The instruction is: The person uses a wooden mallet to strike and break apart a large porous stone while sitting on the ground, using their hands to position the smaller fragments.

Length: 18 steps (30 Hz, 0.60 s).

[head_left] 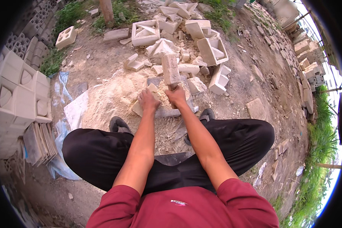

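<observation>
Brown block-headed mallet (171, 70) sits in the right grip (176, 95), wrapped around its handle (172, 87); the left grip (148, 100) clasps a cream block fragment (137, 108).

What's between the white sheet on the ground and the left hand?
The head view shows a heap of pale crumbs beside the white sheet, then a pale chunk at the left hand.

Maroon short-sleeved shirt (178, 214), black trousers (97, 157)

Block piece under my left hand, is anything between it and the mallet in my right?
Your left hand partly covers the block piece; nothing else visible stands between that piece and the mallet in your right hand.
</observation>
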Available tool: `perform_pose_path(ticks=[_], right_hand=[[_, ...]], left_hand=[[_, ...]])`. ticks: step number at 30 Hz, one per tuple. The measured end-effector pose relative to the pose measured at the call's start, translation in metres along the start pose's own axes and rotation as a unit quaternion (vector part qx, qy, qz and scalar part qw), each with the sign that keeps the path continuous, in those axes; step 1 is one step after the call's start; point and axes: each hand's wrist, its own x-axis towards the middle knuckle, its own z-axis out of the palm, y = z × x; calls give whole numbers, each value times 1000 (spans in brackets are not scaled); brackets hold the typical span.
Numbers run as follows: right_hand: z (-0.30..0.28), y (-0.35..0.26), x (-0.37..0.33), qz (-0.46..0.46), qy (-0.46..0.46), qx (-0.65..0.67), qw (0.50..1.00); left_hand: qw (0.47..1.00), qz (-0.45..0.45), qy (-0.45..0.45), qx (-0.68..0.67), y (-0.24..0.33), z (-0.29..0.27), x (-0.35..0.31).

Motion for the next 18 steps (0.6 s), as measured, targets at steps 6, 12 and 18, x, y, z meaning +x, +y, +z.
perform_pose_path(ticks=[6,12,18], right_hand=[[-6,9,-14,125,-156,-115,973],[-23,13,-3,41,59,-33,997],[-22,37,-23,119,-46,-181,975]], left_hand=[[1000,4,8,1,-8,5,1],[999,15,23,20,-9,7,5],[1000,-23,1,15,-9,7,5]])
